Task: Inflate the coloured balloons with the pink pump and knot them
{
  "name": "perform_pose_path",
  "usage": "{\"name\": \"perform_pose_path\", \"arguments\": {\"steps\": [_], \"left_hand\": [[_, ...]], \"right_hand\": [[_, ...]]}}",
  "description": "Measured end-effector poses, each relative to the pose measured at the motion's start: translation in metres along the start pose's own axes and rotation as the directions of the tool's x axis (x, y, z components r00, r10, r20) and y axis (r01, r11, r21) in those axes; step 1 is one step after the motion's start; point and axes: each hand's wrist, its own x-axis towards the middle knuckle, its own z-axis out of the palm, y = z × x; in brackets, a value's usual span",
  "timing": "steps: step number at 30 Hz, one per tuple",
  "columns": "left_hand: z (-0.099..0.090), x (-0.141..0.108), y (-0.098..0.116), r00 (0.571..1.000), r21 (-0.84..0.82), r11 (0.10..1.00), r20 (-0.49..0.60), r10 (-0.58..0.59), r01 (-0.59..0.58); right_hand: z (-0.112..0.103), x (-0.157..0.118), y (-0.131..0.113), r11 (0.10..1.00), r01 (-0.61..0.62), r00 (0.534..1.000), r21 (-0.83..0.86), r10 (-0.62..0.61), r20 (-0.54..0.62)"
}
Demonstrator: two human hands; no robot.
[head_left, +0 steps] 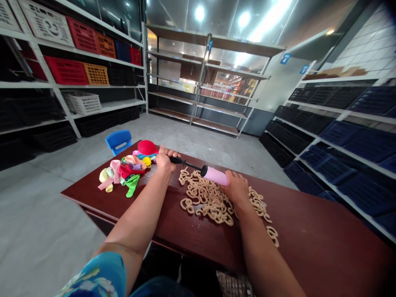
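A hand balloon pump with a pink barrel (214, 175) and a black rod lies lengthwise between my two hands, above the table. My left hand (166, 159) is closed round its black end. Just beyond that hand rests a rounded, swollen red balloon (147, 147); my fingers hide its neck, so I cannot tell whether it sits on the nozzle. My right hand (237, 185) grips the far end of the pink barrel. The rod shows between barrel and black end. Under the pump is a spread pile of beige curled rings (210, 198).
Limp coloured balloons (123, 171) are heaped on the left of the dark red table (309, 222). Behind its left corner stands a blue chair (119, 141). Shelves with crates (64, 71) line the left, dark bins (349, 144) the right, and a rack (201, 82) the back.
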Motion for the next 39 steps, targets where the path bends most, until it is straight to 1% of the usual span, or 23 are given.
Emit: {"name": "perform_pose_path", "arguments": {"steps": [3,5,8,12,17,20,23,25,29,32,35,39], "left_hand": [[0.0,0.0,0.001,1.0,-0.002,1.0,0.002,0.003,-0.003],[-0.001,-0.002,0.0,1.0,-0.006,1.0,0.015,0.0,0.0],[0.0,-0.008,-0.005,0.999,-0.01,1.0,0.039,-0.025,0.026],[0.005,-0.02,-0.018,0.995,-0.002,0.997,0.075,-0.073,0.073],[0.012,-0.032,-0.031,0.99,0.02,0.996,0.114,-0.085,0.083],[0.016,-0.033,-0.03,0.989,0.024,0.997,0.133,-0.069,0.067],[0.016,-0.028,-0.022,0.99,0.009,0.999,0.131,-0.053,0.053],[0.013,-0.022,-0.014,0.992,-0.006,1.0,0.123,-0.022,0.023],[0.003,-0.01,-0.003,0.996,-0.013,0.999,0.077,0.038,-0.037],[-0.001,-0.007,-0.002,0.996,-0.028,0.999,0.078,0.033,-0.031],[-0.001,-0.01,-0.005,0.993,-0.028,1.0,0.12,0.006,-0.003],[0.002,-0.019,-0.013,0.988,0.046,0.999,0.156,0.005,-0.013]], "right_hand": [[0.0,0.0,0.002,1.0,0.005,0.998,0.022,-0.007,0.056],[0.001,0.0,0.0,0.999,0.021,0.998,0.024,-0.023,0.063],[0.001,-0.003,-0.008,0.998,0.06,0.998,0.009,-0.06,0.032],[0.0,-0.008,-0.022,0.993,0.115,0.993,0.01,-0.115,-0.005],[0.0,-0.01,-0.029,0.992,0.125,0.99,0.023,-0.124,-0.066],[0.0,-0.006,-0.026,0.992,0.125,0.989,0.03,-0.122,-0.081],[-0.001,-0.001,-0.018,0.993,0.113,0.989,0.032,-0.109,-0.099],[0.0,0.001,-0.009,0.995,0.09,0.991,0.032,-0.087,-0.099],[0.004,0.001,0.012,0.999,0.035,0.998,0.029,-0.033,-0.062],[0.009,0.0,0.021,0.999,0.012,1.0,0.03,-0.012,-0.006],[0.009,-0.001,0.019,0.999,0.036,0.999,0.033,-0.036,0.018],[0.004,-0.003,0.004,0.996,0.091,0.995,0.022,-0.091,-0.029]]}}
